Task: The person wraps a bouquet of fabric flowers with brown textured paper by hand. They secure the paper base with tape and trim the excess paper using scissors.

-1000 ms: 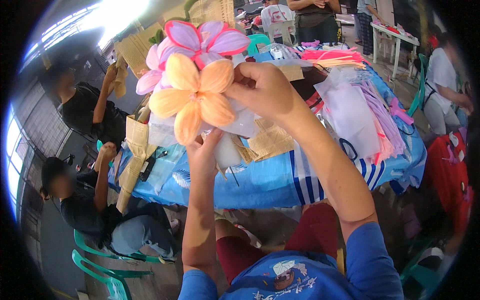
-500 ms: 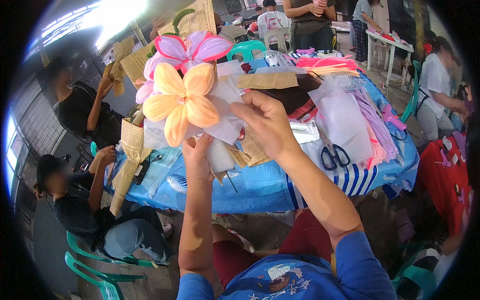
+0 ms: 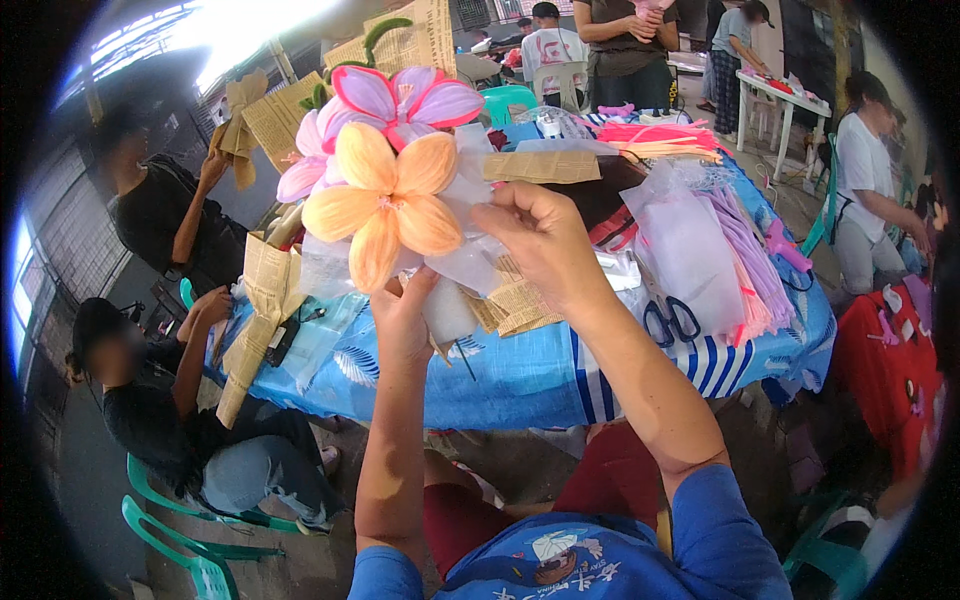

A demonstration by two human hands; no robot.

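A bouquet of craft flowers is up in front of me, with an orange five-petalled flower (image 3: 382,205) nearest and a purple flower with pink edges (image 3: 455,105) behind it. My left hand (image 3: 403,318) is closed round the bouquet's lower part, just under the orange flower; the stems inside the grip are hidden. White translucent wrapping sheet (image 3: 462,205) fans out right of the petals. Its edge is pinched between the thumb and fingers of my right hand (image 3: 535,240). Newsprint-patterned wrapping paper (image 3: 515,300) shows below and behind my hands.
On the blue patterned tablecloth (image 3: 480,385) lie black-handled scissors (image 3: 671,322), lilac fuzzy stems (image 3: 745,255), pink stems (image 3: 660,133) and a purple glue gun (image 3: 788,245). Two people in black work at the left, near green chairs (image 3: 190,545). A newsprint-wrapped bundle (image 3: 262,310) rests at the table's left end.
The bouquet has shifted slightly right and the orange flower has turned to face me more. My left hand moved a little right with it; my right hand keeps its pinch on the sheet.
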